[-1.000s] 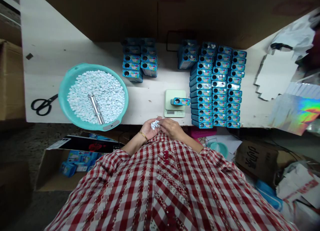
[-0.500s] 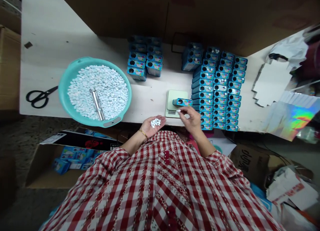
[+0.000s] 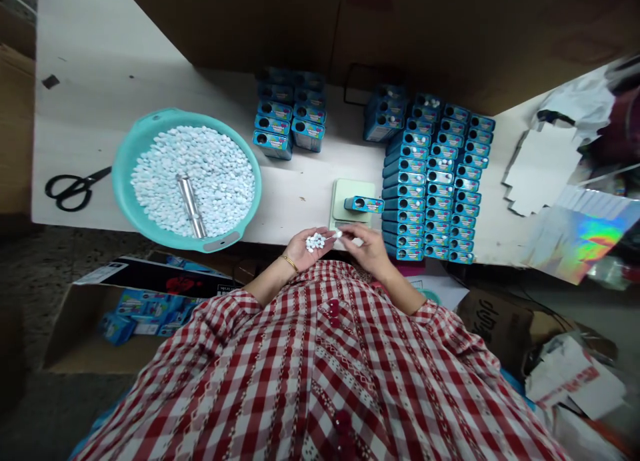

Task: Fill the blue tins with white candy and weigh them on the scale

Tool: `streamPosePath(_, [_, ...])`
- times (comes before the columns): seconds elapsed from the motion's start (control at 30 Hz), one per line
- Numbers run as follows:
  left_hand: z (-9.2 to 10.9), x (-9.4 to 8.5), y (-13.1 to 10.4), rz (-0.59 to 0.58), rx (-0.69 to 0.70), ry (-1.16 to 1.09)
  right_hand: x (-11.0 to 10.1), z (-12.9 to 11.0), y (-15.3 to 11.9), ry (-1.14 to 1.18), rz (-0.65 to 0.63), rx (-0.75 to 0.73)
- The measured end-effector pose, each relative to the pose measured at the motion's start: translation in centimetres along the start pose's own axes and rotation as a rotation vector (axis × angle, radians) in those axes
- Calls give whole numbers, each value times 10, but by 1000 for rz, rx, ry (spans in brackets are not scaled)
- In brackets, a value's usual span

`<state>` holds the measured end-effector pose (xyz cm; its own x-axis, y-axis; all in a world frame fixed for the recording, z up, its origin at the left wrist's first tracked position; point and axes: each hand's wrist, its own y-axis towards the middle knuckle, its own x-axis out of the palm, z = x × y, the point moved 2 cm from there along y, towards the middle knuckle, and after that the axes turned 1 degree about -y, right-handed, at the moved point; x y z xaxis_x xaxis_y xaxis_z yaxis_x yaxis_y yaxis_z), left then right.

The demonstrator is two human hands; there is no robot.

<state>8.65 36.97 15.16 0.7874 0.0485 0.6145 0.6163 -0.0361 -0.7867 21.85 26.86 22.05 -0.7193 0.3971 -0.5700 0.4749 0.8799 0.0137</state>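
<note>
My left hand (image 3: 303, 251) is palm up and slightly cupped, holding a small heap of white candies (image 3: 315, 242). Close by its fingertips, my right hand (image 3: 367, 248) pinches a white candy (image 3: 339, 234) between thumb and fingers. Just beyond my hands, a blue candy box (image 3: 365, 204) with a round dark hole in its top rests on a pale green scale (image 3: 346, 189). To the left stands a turquoise basin (image 3: 125, 174) full of white candies, with a shiny metal tube (image 3: 191, 206) lying on them.
Rows of blue boxes (image 3: 431, 188) stand right of the scale, some with candies on top. More blue boxes (image 3: 273, 141) stand at the back centre. Black scissors (image 3: 75, 189) lie left of the basin. A large cardboard box (image 3: 280, 21) overhangs the table's back. Below is an open carton (image 3: 90, 341).
My right hand has moved left and down from the scale's front edge to my left hand's fingertips, still pinching. My left hand stays in place with the candies.
</note>
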Motion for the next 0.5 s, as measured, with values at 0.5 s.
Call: streamPosePath(0.5, [19,-17,-8,43,20,-57,-31,104,28,-372,46,58])
